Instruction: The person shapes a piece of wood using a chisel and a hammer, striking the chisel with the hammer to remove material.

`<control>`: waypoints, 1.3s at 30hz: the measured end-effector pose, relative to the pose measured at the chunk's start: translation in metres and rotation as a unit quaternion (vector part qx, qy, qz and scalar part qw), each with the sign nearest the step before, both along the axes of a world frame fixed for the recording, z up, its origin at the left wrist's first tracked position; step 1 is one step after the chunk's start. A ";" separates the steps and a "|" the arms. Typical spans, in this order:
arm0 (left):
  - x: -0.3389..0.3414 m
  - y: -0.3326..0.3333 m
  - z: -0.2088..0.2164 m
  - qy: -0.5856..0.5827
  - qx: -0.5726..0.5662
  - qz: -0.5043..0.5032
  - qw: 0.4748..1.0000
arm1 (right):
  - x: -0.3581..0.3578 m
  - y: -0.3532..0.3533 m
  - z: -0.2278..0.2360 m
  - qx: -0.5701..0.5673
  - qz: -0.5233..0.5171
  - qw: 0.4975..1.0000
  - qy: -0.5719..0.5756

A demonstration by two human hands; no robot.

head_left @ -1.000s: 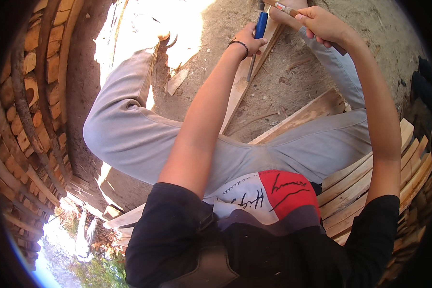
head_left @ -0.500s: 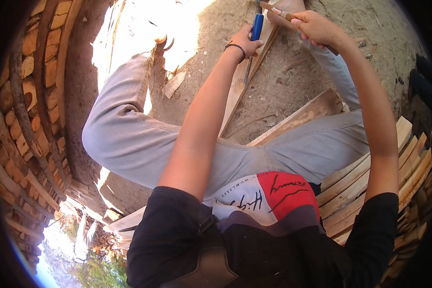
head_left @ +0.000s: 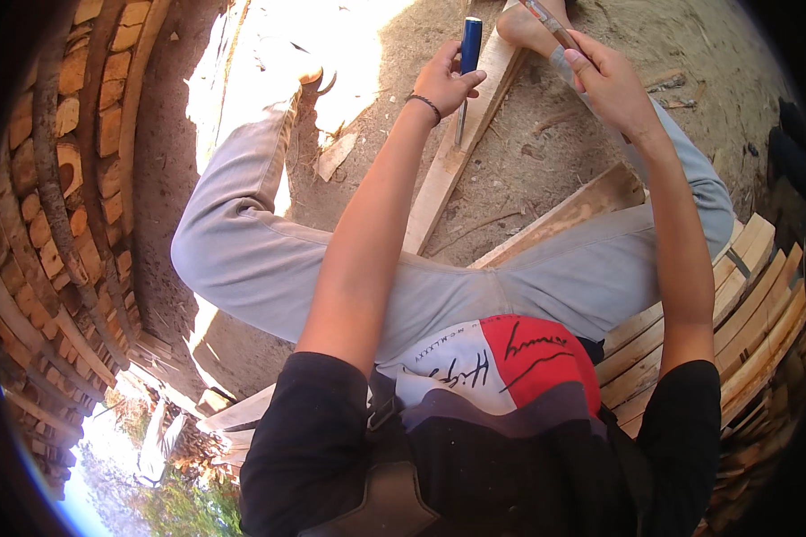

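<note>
My left hand (head_left: 443,82) is closed around a chisel (head_left: 471,43) with a blue handle, held nearly upright. Its thin metal shaft reaches down to a long pale wooden board (head_left: 437,190), and the tip meets a small notch-like mark there. The board runs away from me between my legs, its far end beside my bare foot (head_left: 524,29). Up and to the right, my right hand (head_left: 607,85) grips the wooden handle of a hammer (head_left: 549,21), raised apart from the chisel. The hammer's head lies beyond the top edge of the view.
Another wooden plank (head_left: 569,215) lies on the dirt floor by my right leg. Several long boards (head_left: 734,286) are piled at my right. A stack of cut wood (head_left: 67,161) rises at the left. A wood chip (head_left: 335,156) rests near the sunlit patch.
The hammer has moved away from the top of the chisel, up and to the right, with its head passing out of view. My left hand keeps the chisel on the board.
</note>
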State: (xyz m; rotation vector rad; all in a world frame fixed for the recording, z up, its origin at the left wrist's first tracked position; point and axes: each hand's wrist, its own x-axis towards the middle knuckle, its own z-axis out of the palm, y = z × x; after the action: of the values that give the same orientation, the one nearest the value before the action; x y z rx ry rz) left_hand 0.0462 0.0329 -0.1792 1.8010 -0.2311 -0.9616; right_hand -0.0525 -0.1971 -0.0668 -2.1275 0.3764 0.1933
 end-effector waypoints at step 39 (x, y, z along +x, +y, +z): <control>-0.003 -0.007 -0.001 0.031 0.054 -0.020 0.998 | 0.022 0.014 0.030 0.055 -0.057 0.997 0.001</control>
State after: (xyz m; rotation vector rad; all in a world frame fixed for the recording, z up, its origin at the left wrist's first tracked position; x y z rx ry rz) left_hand 0.0433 0.0258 -0.1800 1.8670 -0.1813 -1.0740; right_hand -0.0303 -0.1828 -0.0372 -1.9922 0.4751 0.1462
